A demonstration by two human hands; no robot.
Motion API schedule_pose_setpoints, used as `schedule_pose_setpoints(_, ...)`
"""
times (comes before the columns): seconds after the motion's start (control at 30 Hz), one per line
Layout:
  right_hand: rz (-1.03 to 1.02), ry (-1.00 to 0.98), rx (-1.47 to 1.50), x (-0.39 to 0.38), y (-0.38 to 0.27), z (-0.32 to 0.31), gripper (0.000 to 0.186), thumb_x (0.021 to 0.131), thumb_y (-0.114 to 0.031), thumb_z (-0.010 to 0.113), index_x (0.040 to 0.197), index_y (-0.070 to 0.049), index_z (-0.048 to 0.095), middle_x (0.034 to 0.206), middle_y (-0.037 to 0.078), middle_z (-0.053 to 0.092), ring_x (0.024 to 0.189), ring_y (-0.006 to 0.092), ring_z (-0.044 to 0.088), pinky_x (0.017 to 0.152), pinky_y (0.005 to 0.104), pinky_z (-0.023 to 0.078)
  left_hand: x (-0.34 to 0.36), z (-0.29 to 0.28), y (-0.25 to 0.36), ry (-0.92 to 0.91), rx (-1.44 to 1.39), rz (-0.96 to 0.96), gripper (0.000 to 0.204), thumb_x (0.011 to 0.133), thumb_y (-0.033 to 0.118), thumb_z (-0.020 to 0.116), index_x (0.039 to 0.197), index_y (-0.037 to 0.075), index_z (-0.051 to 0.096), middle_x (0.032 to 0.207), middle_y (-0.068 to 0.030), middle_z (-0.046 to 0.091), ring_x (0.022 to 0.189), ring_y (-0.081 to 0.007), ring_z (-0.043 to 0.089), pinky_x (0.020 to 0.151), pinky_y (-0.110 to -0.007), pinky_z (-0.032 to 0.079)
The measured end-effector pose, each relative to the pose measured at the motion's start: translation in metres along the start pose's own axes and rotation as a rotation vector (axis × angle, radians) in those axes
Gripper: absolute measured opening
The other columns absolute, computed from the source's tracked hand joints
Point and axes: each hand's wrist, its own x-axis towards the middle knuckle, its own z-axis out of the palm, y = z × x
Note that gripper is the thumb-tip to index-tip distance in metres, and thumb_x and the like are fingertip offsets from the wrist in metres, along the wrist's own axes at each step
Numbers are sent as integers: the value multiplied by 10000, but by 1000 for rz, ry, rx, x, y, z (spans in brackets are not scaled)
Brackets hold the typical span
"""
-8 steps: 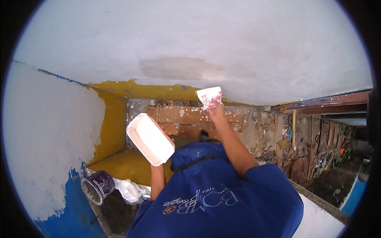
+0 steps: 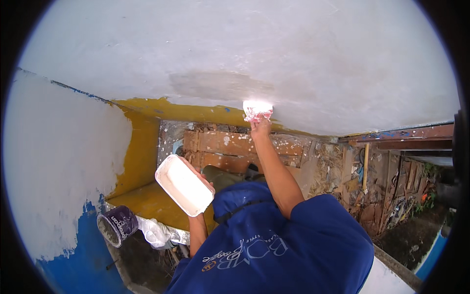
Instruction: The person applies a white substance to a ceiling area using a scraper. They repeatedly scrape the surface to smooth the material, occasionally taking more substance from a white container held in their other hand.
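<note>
the fingers of the right hand (image 2: 261,129) are closed on the near edge of a spreader, and those of the left hand (image 2: 199,175) curl round the right-hand edge of a tray, its palm seemingly beneath. largest first: the pale grey wall (image 2: 235,44) fills the top of the frame, with a duller patch (image 2: 215,85) at upper centre and a yellow strip (image 2: 191,112) under it. the side wall (image 2: 63,147) at the left is pale, yellow and blue. at lower left a dark purple bucket (image 2: 120,224) sits just beside a white plastic bag (image 2: 155,233), both probably set aside there to leave room for the arms; whether the bucket is upright or tipped i cannot tell. the white tray (image 2: 175,192), left of centre, is held open side up near the body, likely so that its contents stay in and the other hand can reach them; glare hides how full it is. the smallest, the red and white spreader (image 2: 257,113), is gripped low, which seems to leave its far edge free toward the wall; contact is unclear. the right arm reaches up the frame, slightly bent, wrist nearly in line, while the left forearm rises from below, close to the shirt (image 2: 293,235)
</note>
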Motion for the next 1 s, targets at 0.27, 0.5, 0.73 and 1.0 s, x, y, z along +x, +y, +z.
schedule_pose_setpoints(0.27, 4, 35, 4, -83, 7, 36, 339, 865, -60, 552, 1192, -37, 464, 1149, 88, 504, 1045, 206, 491, 956, 357, 415, -43, 31, 7, 35, -77, -44, 661, 847, 558, 444, 1361, 157, 335, 1267, -160, 464, 1105, -343, 496, 927, -618, 324)
schedule_pose_setpoints(0.5, -68, -164, 59, -163, -51, 69, 250, 861, -41, 542, 1098, -1, 474, 1084, 116, 522, 1017, 243, 524, 908, 380, 469, -33, -6, 26, -7, 105, -48, 628, 861, 501, 453, 1329, 92, 364, 1229, -144, 501, 1078, -313, 515, 917, -575, 368)
schedule_pose_setpoints(0.73, -194, -46, -159, -109, -37, -3, 197, 845, -34, 532, 1030, 23, 498, 1025, 132, 546, 888, 253, 583, 787, 431, 543, -22, -4, 37, -11, 251, -23, 576, 879, 457, 451, 1326, 101, 381, 1219, -131, 516, 1090, -301, 508, 925, -577, 374)
schedule_pose_setpoints(1.0, -231, 102, -236, -92, -19, 44, 225, 811, -10, 591, 976, 104, 491, 977, 180, 538, 816, 287, 594, 676, 406, 588, -36, -28, 20, -5, 19, -114, 588, 877, 458, 456, 1349, 120, 360, 1297, -128, 464, 1150, -300, 473, 966, -579, 336)
